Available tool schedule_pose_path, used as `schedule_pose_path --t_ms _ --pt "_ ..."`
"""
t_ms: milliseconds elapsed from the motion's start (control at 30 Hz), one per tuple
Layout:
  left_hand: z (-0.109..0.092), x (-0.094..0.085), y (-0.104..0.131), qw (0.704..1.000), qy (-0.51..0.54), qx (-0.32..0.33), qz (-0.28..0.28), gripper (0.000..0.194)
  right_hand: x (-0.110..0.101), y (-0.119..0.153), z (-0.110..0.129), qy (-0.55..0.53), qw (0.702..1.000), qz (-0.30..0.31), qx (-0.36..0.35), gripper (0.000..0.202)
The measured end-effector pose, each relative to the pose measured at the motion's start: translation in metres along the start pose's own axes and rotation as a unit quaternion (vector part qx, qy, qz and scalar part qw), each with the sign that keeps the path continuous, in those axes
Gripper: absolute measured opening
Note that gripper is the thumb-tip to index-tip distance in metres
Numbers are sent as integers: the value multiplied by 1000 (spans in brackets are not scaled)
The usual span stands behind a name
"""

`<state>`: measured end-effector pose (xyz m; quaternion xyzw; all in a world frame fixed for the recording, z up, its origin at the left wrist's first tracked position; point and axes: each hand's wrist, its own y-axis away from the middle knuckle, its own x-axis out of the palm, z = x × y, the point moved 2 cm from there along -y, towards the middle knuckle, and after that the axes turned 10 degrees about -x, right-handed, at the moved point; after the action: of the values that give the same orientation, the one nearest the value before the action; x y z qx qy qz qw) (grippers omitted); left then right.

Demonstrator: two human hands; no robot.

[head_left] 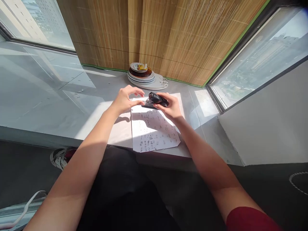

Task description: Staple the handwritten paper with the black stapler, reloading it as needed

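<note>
A black stapler [157,99] is held above the far edge of a sheet of paper [155,128] covered in handwriting. My right hand [169,105] grips the stapler from the right, thumb in front and fingers behind. Close to its left end is my left hand [127,98], with thumb and fingers apart and curved and nothing visible between them. The left thumb tip reaches the stapler's front end; whether it touches cannot be made out. The paper lies flat on the white ledge [120,133], partly in sunlight, its near corners cut or folded.
A stack of plates [141,77] with a small yellow packet [141,67] on top stands behind my hands, against a bamboo blind [156,35]. Small bits [79,92] lie on the ledge at left. Windows flank the blind, and a white wall [269,122] rises at right.
</note>
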<state>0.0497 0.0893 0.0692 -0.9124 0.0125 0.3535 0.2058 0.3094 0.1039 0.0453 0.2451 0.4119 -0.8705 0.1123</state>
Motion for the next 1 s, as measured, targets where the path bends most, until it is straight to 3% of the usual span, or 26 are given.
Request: schedule_pose_path --t_ms 100,233,333,533,700,1000 --pt "-8 17 3 998 -68 -15 -11 19 -31 0 -20 67 995 -59 43 40" --pt "-23 49 16 975 -174 3 139 37 -69 8 -50 136 985 -52 96 35" --pt "-26 58 24 951 -218 -21 218 47 -84 14 -64 128 984 -1 122 37" --pt "-23 57 27 961 -179 -19 210 38 -74 17 -63 75 985 72 138 45" --pt "-31 69 29 958 -168 1 233 54 -56 12 -52 66 988 88 106 39" --pt "-36 74 30 956 -186 -5 227 57 -66 13 -52 94 984 108 103 36"
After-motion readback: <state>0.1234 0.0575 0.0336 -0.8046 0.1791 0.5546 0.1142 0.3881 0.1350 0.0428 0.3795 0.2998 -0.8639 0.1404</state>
